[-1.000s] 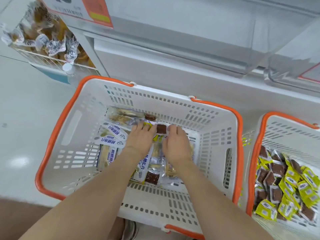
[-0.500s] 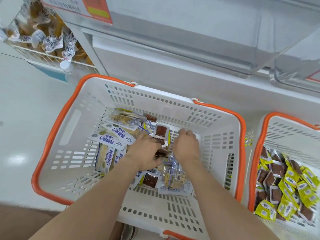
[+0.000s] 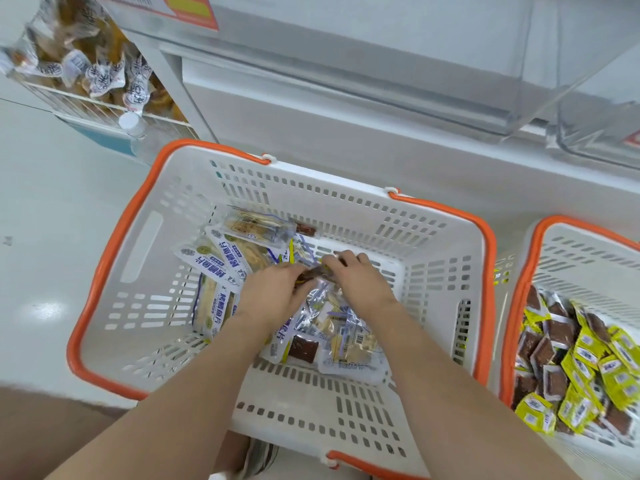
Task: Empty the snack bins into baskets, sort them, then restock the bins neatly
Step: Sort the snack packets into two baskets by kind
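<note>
My left hand [image 3: 273, 296] and right hand [image 3: 360, 284] sit together in the left basket [image 3: 138, 306], both pinching brown packets [image 3: 310, 274], probably sorting them from white packs [image 3: 221, 268] toward the right basket [image 3: 571, 258].

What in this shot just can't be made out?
1. Head view: the brown packet held between left hand and right hand; they hide most of it.
2. Head view: the right basket, cut off by the right edge.
3. Head view: the orange sign, cut by the top edge, print unreadable.
4. Head view: packets beneath the forearms in the middle basket.
</note>
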Available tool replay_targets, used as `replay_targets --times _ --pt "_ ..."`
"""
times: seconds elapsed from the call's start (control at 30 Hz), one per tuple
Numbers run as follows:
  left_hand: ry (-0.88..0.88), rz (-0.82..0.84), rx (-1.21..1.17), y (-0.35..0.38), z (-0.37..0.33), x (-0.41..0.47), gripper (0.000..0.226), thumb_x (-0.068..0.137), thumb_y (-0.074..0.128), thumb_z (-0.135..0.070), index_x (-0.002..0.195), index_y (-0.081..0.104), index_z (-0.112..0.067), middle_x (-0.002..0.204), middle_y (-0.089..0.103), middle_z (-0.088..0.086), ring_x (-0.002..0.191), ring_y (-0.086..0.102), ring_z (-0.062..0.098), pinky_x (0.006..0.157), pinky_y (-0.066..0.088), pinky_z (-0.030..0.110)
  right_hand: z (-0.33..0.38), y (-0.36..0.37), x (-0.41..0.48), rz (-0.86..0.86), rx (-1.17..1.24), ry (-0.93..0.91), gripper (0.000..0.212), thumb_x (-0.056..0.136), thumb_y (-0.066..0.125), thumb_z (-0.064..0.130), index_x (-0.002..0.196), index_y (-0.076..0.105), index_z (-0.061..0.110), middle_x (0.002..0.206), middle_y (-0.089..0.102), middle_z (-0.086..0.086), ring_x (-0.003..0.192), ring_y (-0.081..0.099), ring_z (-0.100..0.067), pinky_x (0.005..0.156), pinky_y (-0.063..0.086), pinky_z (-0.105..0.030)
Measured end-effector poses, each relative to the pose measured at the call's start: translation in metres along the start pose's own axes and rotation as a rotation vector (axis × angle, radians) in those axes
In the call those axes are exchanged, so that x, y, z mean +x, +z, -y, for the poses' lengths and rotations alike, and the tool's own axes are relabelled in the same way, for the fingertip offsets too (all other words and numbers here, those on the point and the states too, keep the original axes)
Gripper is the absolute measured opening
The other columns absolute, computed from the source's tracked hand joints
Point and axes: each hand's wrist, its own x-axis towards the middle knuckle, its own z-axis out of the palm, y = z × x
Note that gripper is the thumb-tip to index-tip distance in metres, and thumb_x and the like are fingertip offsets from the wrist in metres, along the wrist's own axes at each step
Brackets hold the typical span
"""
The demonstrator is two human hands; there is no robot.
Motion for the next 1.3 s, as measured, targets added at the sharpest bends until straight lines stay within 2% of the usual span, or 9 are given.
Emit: replay_targets --times 0.2,0.3,0.4,0.5,0.63,0.77,1.0,1.13,1.3 --pt "-0.218 -0.091 -0.285 -0.015 -0.007 0.008 0.040 0.102 0.048 -0.063 0.114 0.051 -0.025 0.081 0.067 -0.002 0.068 0.064 0.020 0.058 0.057 0.042 -0.002 -0.013 -0.018 -0.344 0.765 0.370 0.034 0.103 0.051 0.013 0.136 0.047 0.020 0.088 0.070 -0.003 0.064 0.062 -0.010 0.051 0.039 -0.021" --pt "-0.239 -0.152 -0.506 -0.028 -0.032 0.011 0.036 0.099 0.054 -0.065 0.094 0.059 -0.031 0.078 0.064 -0.008 0.073 0.063 0.015 0.063 0.053 0.038 0.012 -0.036 -0.033 -0.497 1.012 0.370 0.028 0.102 0.052 0.009 0.124 0.055 0.026 0.084 0.067 0.010 0.063 0.060 -0.003 0.056 0.045 -0.015" --pt "-0.257 -0.132 -0.742 -0.051 -0.062 0.013 0.037 0.097 0.060 -0.064 0.090 0.067 -0.028 0.073 0.066 -0.009 0.070 0.066 0.017 0.067 0.056 0.041 0.025 -0.071 -0.049 -0.476 1.378 0.397 0.036 0.100 0.047 0.001 0.122 0.061 0.025 0.098 0.068 0.003 0.084 0.068 -0.016 0.082 0.062 -0.042" --pt "-0.225 -0.066 -0.964 -0.080 -0.094 0.008 0.032 0.099 0.062 -0.056 0.097 0.075 -0.027 0.074 0.070 -0.007 0.064 0.066 0.015 0.059 0.058 0.037 0.022 -0.106 -0.075 -0.410 1.552 0.392 0.039 0.096 0.043 -0.003 0.123 0.059 0.020 0.091 0.060 -0.011 0.078 0.063 -0.028 0.080 0.060 -0.066" --pt "-0.138 -0.083 -1.028 -0.108 -0.146 0.002 0.033 0.098 0.066 -0.054 0.097 0.073 -0.022 0.067 0.064 -0.001 0.055 0.056 0.013 0.057 0.049 0.035 0.012 -0.142 -0.138 -0.465 1.494 0.242 0.028 0.098 0.067 0.014 0.123 0.062 0.025 0.114 0.069 -0.010 0.096 0.074 -0.030 0.083 0.063 -0.058" --pt "-0.174 -0.113 -1.157 -0.117 -0.206 -0.015 0.048 0.089 0.078 -0.049 0.105 0.050 -0.014 0.072 0.062 0.010 0.056 0.058 0.019 0.057 0.046 0.035 -0.007 -0.163 -0.209 -0.542 1.436 0.181 0.043 0.092 0.078 0.007 0.129 0.059 0.015 0.107 0.071 -0.003 0.088 0.075 -0.021 0.072 0.066 -0.044" --pt "0.134 0.243 -0.757 -0.108 -0.249 -0.035 0.026 0.105 0.052 -0.050 0.106 0.066 -0.027 0.102 0.071 -0.006 0.075 0.073 0.012 0.067 0.056 0.031 -0.069 -0.164 -0.282 -0.876 0.937 0.817 0.021 0.082 0.074 0.032 0.097 0.062 0.024 0.086 0.066 0.002 0.085 0.069 -0.027 0.064 0.054 -0.034" --pt "0.209 0.234 -0.421 -0.092 -0.229 -0.039 0.011 0.102 0.058 -0.033 0.100 0.069 -0.030 0.096 0.069 -0.012 0.087 0.066 0.006 0.080 0.057 0.035 -0.082 -0.130 -0.279 -0.656 0.594 0.927 0.041 0.093 0.062 0.035 0.123 0.053 0.008 0.104 0.064 -0.013 0.105 0.059 -0.038 0.080 0.049 -0.041" --pt "-0.078 0.172 -0.287 -0.076 -0.165 -0.043 0.014 0.103 0.053 -0.029 0.096 0.061 -0.020 0.078 0.065 -0.002 0.066 0.064 0.019 0.065 0.055 0.039 -0.029 -0.120 -0.231 -0.823 0.552 0.548 0.034 0.089 0.059 0.009 0.122 0.069 0.009 0.108 0.071 -0.014 0.105 0.065 -0.032 0.088 0.048 -0.036"
